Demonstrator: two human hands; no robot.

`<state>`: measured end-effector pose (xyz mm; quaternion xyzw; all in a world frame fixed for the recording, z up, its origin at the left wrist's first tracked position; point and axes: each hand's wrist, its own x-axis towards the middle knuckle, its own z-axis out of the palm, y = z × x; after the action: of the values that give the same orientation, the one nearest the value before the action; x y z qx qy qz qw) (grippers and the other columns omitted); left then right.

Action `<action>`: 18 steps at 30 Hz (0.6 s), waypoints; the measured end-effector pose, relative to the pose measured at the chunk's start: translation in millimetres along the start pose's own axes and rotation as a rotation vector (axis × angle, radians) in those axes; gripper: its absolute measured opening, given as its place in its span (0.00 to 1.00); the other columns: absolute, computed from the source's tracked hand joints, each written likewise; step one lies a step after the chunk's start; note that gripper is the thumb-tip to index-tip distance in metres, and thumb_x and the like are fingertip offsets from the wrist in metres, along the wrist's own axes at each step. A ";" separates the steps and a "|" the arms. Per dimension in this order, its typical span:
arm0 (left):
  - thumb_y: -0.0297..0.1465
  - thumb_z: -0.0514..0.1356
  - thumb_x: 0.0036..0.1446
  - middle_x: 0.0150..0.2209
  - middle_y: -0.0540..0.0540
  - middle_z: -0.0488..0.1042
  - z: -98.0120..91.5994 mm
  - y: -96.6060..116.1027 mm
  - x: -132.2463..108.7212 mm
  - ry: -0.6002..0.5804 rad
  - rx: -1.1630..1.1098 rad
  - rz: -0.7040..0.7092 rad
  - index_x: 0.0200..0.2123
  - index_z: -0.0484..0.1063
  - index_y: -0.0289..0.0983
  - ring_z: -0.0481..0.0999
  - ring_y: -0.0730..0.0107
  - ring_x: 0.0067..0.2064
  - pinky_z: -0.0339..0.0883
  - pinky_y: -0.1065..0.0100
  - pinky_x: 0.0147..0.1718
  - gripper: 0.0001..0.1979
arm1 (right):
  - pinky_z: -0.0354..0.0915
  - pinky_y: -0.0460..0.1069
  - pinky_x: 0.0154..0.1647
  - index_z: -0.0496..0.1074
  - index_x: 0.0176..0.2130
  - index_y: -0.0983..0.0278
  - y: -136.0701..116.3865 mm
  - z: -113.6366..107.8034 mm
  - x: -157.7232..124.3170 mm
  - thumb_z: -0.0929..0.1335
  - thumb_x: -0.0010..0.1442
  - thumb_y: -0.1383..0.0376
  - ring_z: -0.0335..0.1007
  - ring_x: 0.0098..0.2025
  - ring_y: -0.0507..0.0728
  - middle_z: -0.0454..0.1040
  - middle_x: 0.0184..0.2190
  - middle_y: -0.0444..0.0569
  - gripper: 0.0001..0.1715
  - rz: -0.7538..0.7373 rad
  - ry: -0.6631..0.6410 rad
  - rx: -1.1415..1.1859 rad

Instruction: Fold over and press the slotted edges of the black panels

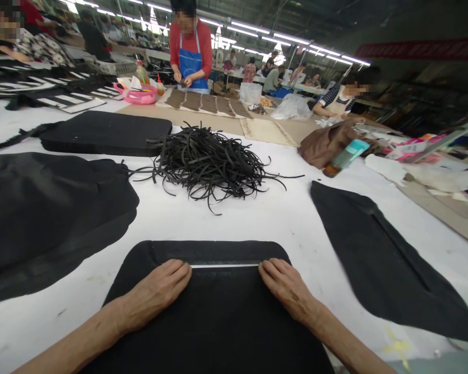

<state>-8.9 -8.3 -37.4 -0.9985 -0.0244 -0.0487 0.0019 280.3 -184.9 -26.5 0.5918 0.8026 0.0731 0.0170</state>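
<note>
A black panel [218,322] with rounded corners lies in front of me, close to the table's near edge. Near its top, a narrow white line [224,266] runs straight across; I cannot tell whether it is a strip or a slot showing white below. My left hand [166,283] grips the panel at the line's left end, fingers together and bent. At the right end my right hand [284,283] does the same. Both thumbs are mostly hidden. Beyond the panel lies a tangled heap of thin black strips [214,163].
A stack of black panels [107,132] sits behind a large black sheet [50,218] on the left. To the right are a slotted black panel [390,259] and a teal-capped bottle [347,156]. A pink basket [136,93] and a co-worker in a blue apron [193,59] are farther back.
</note>
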 end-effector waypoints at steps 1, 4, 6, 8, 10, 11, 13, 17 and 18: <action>0.18 0.48 0.55 0.44 0.39 0.70 0.9 -0.2 -0.3 0.006 0.000 -0.001 0.51 0.63 0.32 0.67 0.62 0.45 0.62 0.62 0.48 0.20 | 0.63 0.52 0.36 0.66 0.45 0.69 0.2 -0.5 -2.9 0.56 0.57 0.77 0.62 0.36 0.58 0.69 0.38 0.55 0.19 0.031 0.005 0.023; 0.18 0.47 0.55 0.44 0.39 0.70 3.1 -0.8 -1.4 0.024 0.003 -0.004 0.51 0.63 0.32 0.67 0.62 0.45 0.63 0.62 0.48 0.21 | 0.65 0.51 0.36 0.66 0.44 0.68 -1.3 -0.8 -9.6 0.57 0.57 0.76 0.63 0.39 0.58 0.68 0.41 0.57 0.17 0.147 0.005 0.094; 0.18 0.47 0.54 0.44 0.39 0.70 4.0 -1.0 -1.7 0.025 0.004 0.001 0.51 0.63 0.31 0.66 0.62 0.46 0.62 0.61 0.48 0.21 | 0.66 0.52 0.39 0.66 0.46 0.68 -3.4 0.8 -12.5 0.58 0.57 0.76 0.63 0.41 0.58 0.67 0.43 0.57 0.18 0.180 -0.011 0.102; 0.18 0.47 0.54 0.44 0.39 0.70 4.1 -1.0 -1.5 0.028 0.014 0.002 0.51 0.64 0.30 0.66 0.61 0.46 0.62 0.61 0.48 0.21 | 0.66 0.52 0.42 0.63 0.50 0.68 -5.1 3.7 -14.3 0.59 0.56 0.77 0.63 0.42 0.58 0.68 0.44 0.56 0.22 0.159 -0.026 0.083; 0.17 0.48 0.54 0.44 0.39 0.71 3.2 -0.5 -0.9 0.033 0.024 0.002 0.50 0.64 0.30 0.67 0.61 0.45 0.62 0.62 0.48 0.20 | 0.65 0.53 0.45 0.61 0.53 0.68 -6.0 6.4 -15.3 0.59 0.55 0.78 0.63 0.43 0.58 0.68 0.44 0.55 0.26 0.139 -0.018 0.056; 0.17 0.48 0.53 0.43 0.39 0.71 2.4 -0.2 -0.5 0.034 0.026 0.003 0.50 0.64 0.30 0.67 0.61 0.45 0.62 0.62 0.48 0.20 | 0.65 0.53 0.45 0.60 0.54 0.68 -6.1 7.3 -15.4 0.59 0.55 0.78 0.63 0.44 0.59 0.68 0.44 0.56 0.27 0.138 -0.006 0.045; 0.17 0.48 0.53 0.44 0.38 0.71 0.7 0.4 0.2 0.028 0.027 0.003 0.50 0.65 0.30 0.67 0.61 0.45 0.62 0.62 0.47 0.20 | 0.66 0.54 0.46 0.61 0.53 0.68 -6.2 7.5 -14.7 0.59 0.54 0.78 0.63 0.45 0.59 0.68 0.44 0.56 0.27 0.141 0.014 0.033; 0.18 0.47 0.55 0.44 0.39 0.70 -3.1 1.0 1.1 0.003 -0.003 -0.006 0.50 0.64 0.32 0.67 0.62 0.45 0.63 0.62 0.46 0.19 | 0.68 0.53 0.43 0.64 0.51 0.68 -7.3 5.7 -12.2 0.58 0.52 0.80 0.65 0.43 0.58 0.69 0.42 0.55 0.27 0.162 0.032 0.023; 0.19 0.47 0.55 0.43 0.39 0.70 -4.1 1.1 1.2 -0.001 -0.018 -0.007 0.49 0.64 0.32 0.67 0.62 0.45 0.63 0.62 0.46 0.19 | 0.68 0.53 0.43 0.64 0.50 0.68 -7.7 6.2 -12.3 0.58 0.51 0.80 0.65 0.42 0.59 0.69 0.41 0.55 0.27 0.165 0.038 0.021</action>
<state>-8.0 -9.4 -33.2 -0.9984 -0.0277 -0.0485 -0.0075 277.4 -198.3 -34.4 0.6546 0.7520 0.0768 -0.0105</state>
